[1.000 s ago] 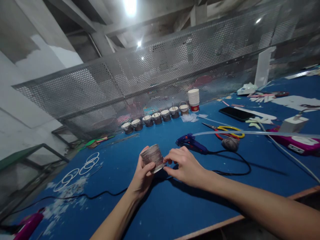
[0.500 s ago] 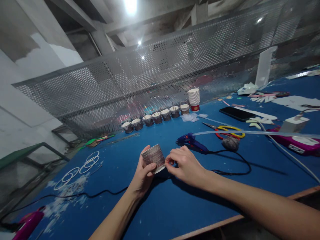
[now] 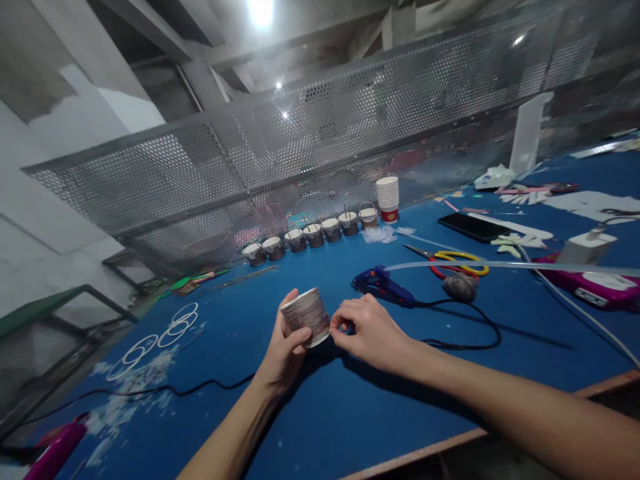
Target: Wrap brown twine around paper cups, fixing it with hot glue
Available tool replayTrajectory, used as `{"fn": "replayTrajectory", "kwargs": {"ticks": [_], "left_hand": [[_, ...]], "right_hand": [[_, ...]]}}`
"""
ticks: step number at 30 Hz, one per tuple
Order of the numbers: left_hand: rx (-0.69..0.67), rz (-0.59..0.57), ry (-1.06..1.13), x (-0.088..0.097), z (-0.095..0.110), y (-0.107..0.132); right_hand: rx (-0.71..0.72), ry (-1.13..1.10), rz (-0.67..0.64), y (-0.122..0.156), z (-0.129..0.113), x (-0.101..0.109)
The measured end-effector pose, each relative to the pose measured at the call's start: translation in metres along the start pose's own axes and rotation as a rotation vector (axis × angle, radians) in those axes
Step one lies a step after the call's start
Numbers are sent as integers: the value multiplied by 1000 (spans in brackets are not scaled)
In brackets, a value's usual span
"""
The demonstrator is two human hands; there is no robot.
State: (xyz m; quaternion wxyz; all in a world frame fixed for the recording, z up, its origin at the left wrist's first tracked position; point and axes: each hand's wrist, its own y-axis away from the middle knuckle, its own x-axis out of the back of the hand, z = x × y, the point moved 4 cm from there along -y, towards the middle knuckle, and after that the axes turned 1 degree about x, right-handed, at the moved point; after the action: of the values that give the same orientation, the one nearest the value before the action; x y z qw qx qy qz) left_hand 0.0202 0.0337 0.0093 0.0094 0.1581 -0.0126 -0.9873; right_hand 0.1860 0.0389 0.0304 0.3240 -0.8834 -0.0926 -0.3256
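Note:
A paper cup wrapped in grey-brown thread (image 3: 306,316) is tilted on its side above the table. My left hand (image 3: 284,347) is closed around it, thumb across the wound side. At the cup's lower right, my right hand (image 3: 367,330) has thumb and forefinger pinched together, touching or almost touching the cup. Whatever lies in that pinch is too small to make out. Just beyond my right hand lies a blue glue gun (image 3: 383,287) with a long clear glue stick in its back. A ball of grey thread (image 3: 461,287) sits beside yellow-and-red scissors (image 3: 457,262).
Several dark-wrapped cups (image 3: 313,235) stand in a row along the perforated metal screen (image 3: 320,147). At their right is a stack of paper cups (image 3: 388,199). White rings (image 3: 178,325) lie at left, a black phone (image 3: 474,227) at right. Black cable (image 3: 200,385) crosses the blue table (image 3: 320,427).
The cup and my left hand have shifted very slightly left. My right hand keeps its pinch near the cup's edge. The things on the table have stayed put.

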Motion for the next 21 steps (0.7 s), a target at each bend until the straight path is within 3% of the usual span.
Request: {"fn": "replayTrajectory", "kwargs": {"ticks": [8, 21], "left_hand": [[-6, -13, 6, 1, 1, -1], [64, -40, 162, 2, 4, -4]], "right_hand": [[-50, -70, -17, -2, 1, 2], [-94, -218, 71, -9, 14, 12]]}}
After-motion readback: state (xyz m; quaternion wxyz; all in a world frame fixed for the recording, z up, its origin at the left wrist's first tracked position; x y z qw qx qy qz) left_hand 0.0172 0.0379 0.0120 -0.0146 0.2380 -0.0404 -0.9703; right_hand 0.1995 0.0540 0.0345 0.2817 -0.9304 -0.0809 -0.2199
